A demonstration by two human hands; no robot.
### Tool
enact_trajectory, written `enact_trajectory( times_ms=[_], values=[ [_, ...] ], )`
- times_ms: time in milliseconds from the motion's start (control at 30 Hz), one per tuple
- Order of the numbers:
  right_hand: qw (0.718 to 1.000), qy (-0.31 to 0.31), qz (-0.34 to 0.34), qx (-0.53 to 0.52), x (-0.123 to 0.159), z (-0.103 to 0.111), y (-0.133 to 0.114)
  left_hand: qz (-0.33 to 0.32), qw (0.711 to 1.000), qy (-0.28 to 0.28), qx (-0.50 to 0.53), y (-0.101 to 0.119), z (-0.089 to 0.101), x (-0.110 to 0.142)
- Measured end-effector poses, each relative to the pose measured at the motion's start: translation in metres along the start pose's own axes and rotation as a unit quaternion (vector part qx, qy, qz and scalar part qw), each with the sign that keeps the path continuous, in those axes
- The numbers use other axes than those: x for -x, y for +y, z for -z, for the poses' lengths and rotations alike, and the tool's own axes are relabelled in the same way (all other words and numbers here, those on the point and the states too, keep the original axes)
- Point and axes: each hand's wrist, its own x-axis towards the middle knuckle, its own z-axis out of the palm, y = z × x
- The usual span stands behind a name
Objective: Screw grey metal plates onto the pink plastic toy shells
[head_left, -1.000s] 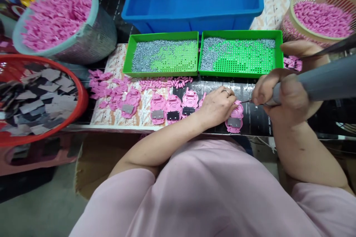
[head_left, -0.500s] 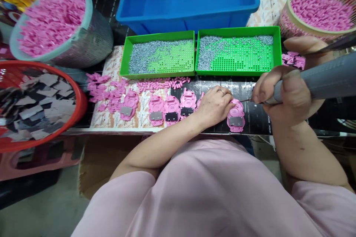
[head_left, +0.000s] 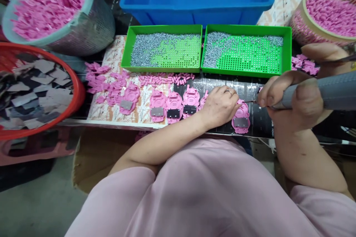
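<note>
Apparently Fastening the Pink Casing [head_left: 240, 113]

The right hand [head_left: 294, 98] is wrapping its fingers closely around a grey power driver [head_left: 336, 90], whose thin bit [head_left: 250, 101] is pointing left at the casing's upper end. The casing is lying on the black part of the bench [head_left: 260, 120], its grey plate [head_left: 241, 122] facing up. The left hand [head_left: 221, 103] is bending its fingers over the upper left edge, seemingly steadying it; whether the hidden fingertips are gripping or only pressing, I cannot tell. Nor is the view showing whether a screw is sitting under the bit. Judging by the loose screws [head_left: 143, 50] lying in the green tray [head_left: 161, 69], screw-driving is probably the step in hand. The next move is calling for a well-seated bit, a motionless casing and fingertips clear of the tip.
</note>
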Motion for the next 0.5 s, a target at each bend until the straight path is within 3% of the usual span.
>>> enact_trajectory(
  times_ms=[233,500],
  values=[
    [1.000,-0.020,-0.001,-0.012,0.004,0.001,0.008,0.000,0.999,0.001,-0.033,0.003,0.002,-0.002],
    [0.994,-0.103,0.009,-0.030,-0.001,0.009,0.020,0.006,0.999,-0.027,-0.020,0.005,0.001,-0.007]
  ],
)
